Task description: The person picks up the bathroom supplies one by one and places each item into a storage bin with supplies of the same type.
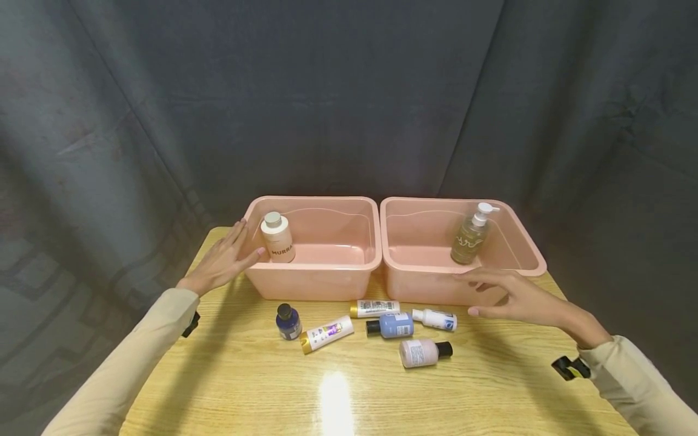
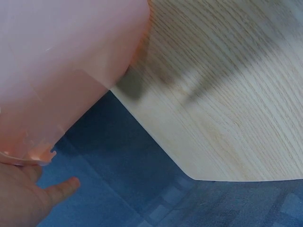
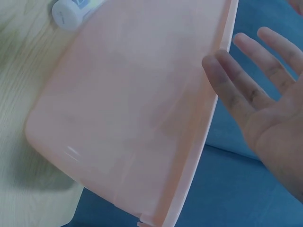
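Observation:
My left hand (image 1: 223,260) lies along the left rim of the left pink bin (image 1: 311,284), fingers stretched out and thumb reaching over the front corner. A white bottle with a pale cap (image 1: 278,237) stands inside that bin, beside the thumb. In the left wrist view, the fingers (image 2: 61,190) show at the bin's rim. My right hand (image 1: 507,295) is at the front rim of the right pink bin (image 1: 425,286), fingers loosely extended and holding nothing. A clear pump bottle (image 1: 468,241) stands toward the right in this bin. The right wrist view shows fingertips (image 3: 215,66) right at the rim.
In front of the bins lie a dark blue bottle (image 1: 288,322), a gold-capped white tube (image 1: 327,333), another such tube (image 1: 376,308), a light blue bottle (image 1: 395,325), a small white bottle (image 1: 436,319) and a pale pink bottle (image 1: 420,353). A grey curtain (image 1: 338,97) hangs behind the table.

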Available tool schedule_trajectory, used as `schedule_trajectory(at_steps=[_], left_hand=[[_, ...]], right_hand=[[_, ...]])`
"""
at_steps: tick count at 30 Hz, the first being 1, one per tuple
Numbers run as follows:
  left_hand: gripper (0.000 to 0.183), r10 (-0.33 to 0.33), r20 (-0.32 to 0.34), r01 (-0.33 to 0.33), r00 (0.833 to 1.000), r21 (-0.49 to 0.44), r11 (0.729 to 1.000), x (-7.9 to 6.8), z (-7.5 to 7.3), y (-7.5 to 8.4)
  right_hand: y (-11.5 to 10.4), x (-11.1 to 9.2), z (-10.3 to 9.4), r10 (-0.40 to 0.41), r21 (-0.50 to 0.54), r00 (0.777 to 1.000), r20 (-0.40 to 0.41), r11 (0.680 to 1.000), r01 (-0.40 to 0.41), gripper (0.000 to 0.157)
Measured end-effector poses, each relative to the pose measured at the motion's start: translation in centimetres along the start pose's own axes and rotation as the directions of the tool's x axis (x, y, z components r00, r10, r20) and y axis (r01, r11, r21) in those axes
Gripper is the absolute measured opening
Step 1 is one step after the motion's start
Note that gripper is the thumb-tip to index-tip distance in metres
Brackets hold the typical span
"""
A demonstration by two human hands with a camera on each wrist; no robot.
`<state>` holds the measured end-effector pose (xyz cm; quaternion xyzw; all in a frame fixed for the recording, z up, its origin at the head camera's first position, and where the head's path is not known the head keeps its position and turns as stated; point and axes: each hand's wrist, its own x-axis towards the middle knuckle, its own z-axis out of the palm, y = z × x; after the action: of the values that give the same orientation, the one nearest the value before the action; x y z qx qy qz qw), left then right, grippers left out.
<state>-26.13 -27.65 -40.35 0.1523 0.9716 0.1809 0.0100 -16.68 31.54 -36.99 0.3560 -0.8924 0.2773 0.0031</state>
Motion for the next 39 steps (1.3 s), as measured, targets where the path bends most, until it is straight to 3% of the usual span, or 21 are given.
schedule_trajectory(at_steps=[10, 19, 28, 39], left_hand=[[0.091, 0.006, -0.012, -0.006, 1.000, 0.000, 1.000, 0.1, 0.1, -0.1], [0.089, -0.002, -0.011, 0.002, 1.000, -0.006, 1.000, 0.0, 0.1, 0.0], [0.089, 0.003, -0.004, -0.003, 1.000, 0.009, 1.000, 0.0, -0.1, 0.1], [0.088, 0.006, -0.003, -0.006, 1.000, 0.007, 1.000, 0.0, -0.1, 0.1]], right_hand=[[0.3, -0.2, 0.6, 0.037, 0.104, 0.996, 0.077, 0.994, -0.044, 0.055], [0.6, -0.1, 1.7, -0.023, 0.122, 0.996, 0.089, 0.992, 0.012, 0.049], [1.3, -0.3, 2.5, -0.014, 0.159, 0.989, 0.148, 0.987, -0.010, 0.048], [2.5, -0.7, 3.3, -0.005, 0.339, 0.980, 0.197, 0.939, -0.063, 0.045]])
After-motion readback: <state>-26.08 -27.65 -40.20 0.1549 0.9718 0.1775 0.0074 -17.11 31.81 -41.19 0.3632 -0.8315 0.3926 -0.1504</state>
